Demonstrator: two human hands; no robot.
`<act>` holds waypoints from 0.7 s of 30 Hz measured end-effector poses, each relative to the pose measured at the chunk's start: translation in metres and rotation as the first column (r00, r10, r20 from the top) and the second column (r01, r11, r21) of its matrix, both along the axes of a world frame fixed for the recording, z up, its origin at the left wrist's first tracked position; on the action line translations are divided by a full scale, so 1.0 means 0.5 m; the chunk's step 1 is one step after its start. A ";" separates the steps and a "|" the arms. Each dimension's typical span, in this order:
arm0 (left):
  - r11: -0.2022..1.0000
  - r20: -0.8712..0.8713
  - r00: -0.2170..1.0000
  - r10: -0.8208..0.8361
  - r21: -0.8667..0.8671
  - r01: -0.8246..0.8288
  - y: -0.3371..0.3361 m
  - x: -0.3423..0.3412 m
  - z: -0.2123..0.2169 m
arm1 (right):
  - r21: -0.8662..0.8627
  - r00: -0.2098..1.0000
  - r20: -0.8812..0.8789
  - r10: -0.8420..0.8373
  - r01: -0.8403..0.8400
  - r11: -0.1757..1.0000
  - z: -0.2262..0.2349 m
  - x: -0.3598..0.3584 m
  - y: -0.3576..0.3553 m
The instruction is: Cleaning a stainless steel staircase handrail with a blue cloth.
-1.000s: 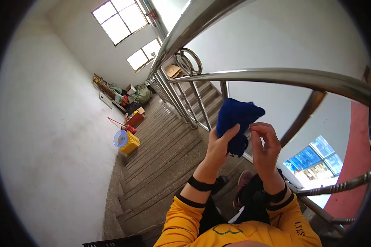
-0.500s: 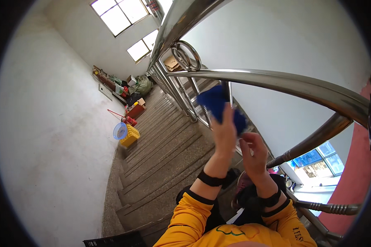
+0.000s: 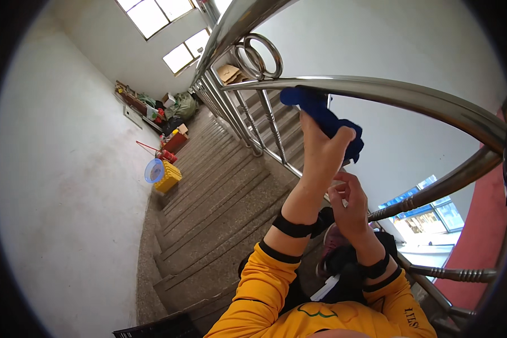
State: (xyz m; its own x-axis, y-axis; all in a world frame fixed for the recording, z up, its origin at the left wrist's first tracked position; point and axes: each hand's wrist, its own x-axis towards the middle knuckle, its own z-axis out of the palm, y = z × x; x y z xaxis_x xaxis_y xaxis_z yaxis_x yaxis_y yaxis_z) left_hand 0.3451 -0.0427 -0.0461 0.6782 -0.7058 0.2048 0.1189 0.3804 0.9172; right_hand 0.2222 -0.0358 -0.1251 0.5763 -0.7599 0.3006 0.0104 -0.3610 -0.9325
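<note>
My left hand (image 3: 323, 147) reaches up to the stair railing and grips a dark blue cloth (image 3: 321, 111). The cloth lies bunched against a railing post, just under the curved metal rail (image 3: 400, 93), and hides most of that post. Below and to the right is my right hand (image 3: 350, 209), its fingers curled in beside the lower part of the railing. Whatever those fingers close on, if anything, cannot be made out.
Stone steps (image 3: 208, 225) run down along a white wall (image 3: 67, 186). A yellow crate (image 3: 168, 177) with a blue basin (image 3: 154, 170) and a red fire extinguisher (image 3: 168, 156) stand by the wall. Sacks (image 3: 181, 110) are piled at the bottom. Joined metal rings (image 3: 259, 56) adorn the railing.
My left hand has moved up and to the right with the blue cloth, which now sits higher, close under the curved rail. My right hand stays low, slightly shifted, and the view has tilted a little.
</note>
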 end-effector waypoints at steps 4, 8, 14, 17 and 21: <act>0.977 -0.138 0.971 -0.194 -0.120 0.178 0.026 0.006 0.017 | 0.001 1.000 -0.025 -0.001 0.001 1.000 0.005 -0.002 0.001; 0.983 0.367 0.912 0.183 -0.061 -0.172 -0.013 0.027 -0.042 | -0.085 0.997 -0.062 -0.042 0.036 0.996 0.018 0.006 -0.022; 0.963 0.373 0.889 0.265 -0.062 -0.261 -0.024 0.054 -0.055 | -0.120 0.996 0.008 -0.090 0.090 0.989 0.025 -0.015 -0.041; 0.972 0.379 0.897 0.229 -0.039 -0.232 -0.035 0.061 -0.063 | -0.076 0.999 0.010 -0.043 0.044 0.996 0.030 -0.026 -0.020; 0.979 0.292 0.935 0.204 -0.040 -0.201 -0.047 0.069 -0.079 | -0.277 0.991 0.134 0.024 0.015 0.961 0.094 -0.054 0.010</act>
State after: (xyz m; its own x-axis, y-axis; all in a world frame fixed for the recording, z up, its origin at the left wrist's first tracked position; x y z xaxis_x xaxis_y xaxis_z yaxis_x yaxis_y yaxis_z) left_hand 0.3798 -0.0662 -0.0854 0.7156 -0.5569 0.4216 -0.2347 0.3768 0.8961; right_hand 0.1952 -0.0310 -0.0781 0.5192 -0.6333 0.5739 0.1313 -0.6044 -0.7858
